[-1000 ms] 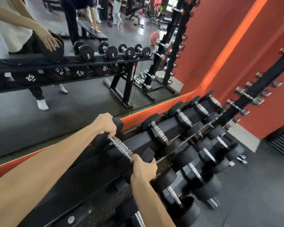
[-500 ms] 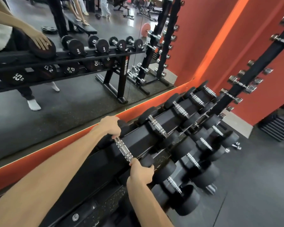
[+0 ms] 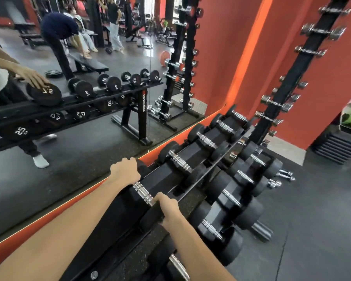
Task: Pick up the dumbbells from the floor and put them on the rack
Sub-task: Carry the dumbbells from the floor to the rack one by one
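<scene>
Head view: the left hand [image 3: 125, 170] lies curled over the far head of a dumbbell [image 3: 143, 194], which now sits a little deeper on the top shelf of the rack [image 3: 118, 224] than a moment ago, so placing looks nearly finished. Nearer, the right hand [image 3: 169, 209] wraps the near head, fingers closed around it. Right of the grip, more dumbbells fill the shelves. Behind stands a mirror [image 3: 89, 47]; dark rubber floor [image 3: 322, 230] spreads beyond.
</scene>
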`<state>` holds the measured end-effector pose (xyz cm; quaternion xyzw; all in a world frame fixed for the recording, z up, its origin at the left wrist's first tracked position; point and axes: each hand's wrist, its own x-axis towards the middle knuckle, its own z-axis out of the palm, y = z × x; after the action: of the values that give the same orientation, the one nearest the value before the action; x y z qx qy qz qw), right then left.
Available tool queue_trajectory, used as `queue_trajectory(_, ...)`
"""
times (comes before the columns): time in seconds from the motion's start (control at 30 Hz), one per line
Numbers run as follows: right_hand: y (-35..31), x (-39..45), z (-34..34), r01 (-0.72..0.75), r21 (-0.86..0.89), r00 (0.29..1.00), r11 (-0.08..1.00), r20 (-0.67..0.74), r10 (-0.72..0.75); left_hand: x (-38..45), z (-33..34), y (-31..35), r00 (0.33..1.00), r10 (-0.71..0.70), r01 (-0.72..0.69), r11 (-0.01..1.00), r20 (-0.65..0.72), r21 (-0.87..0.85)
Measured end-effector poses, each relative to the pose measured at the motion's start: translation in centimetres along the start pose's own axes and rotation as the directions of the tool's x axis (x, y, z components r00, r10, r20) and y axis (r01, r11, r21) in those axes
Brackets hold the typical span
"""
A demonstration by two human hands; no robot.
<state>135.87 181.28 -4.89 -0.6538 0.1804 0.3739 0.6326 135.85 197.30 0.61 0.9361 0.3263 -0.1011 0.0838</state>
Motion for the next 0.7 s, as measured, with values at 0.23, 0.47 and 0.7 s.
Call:
queue_trajectory(0.23,-1.7,-4.7,-12.2,0.328,-0.223,0.944,0.918,0.123,-0.307,-8.1,-0.4,6.3,0.990,0.018,-0.069,0.922,-0.137,-0.382)
queue_trajectory(0.47,0.9,-12.0,-29.4,0.523,-0.215,0.844,0.825,-0.002,-0.536,-20.5,2.1,18.5,0.945,0.271,-0.326,0.764,-0.181,-0.557)
queue_trajectory(0.7,5.0,-22.5,-44.9,0.612,-0.023,0.747,0.790,-0.311,-0.588,-32.3,4.8,32.3,0.789,0.584,-0.573,0.585,-0.192,-0.574)
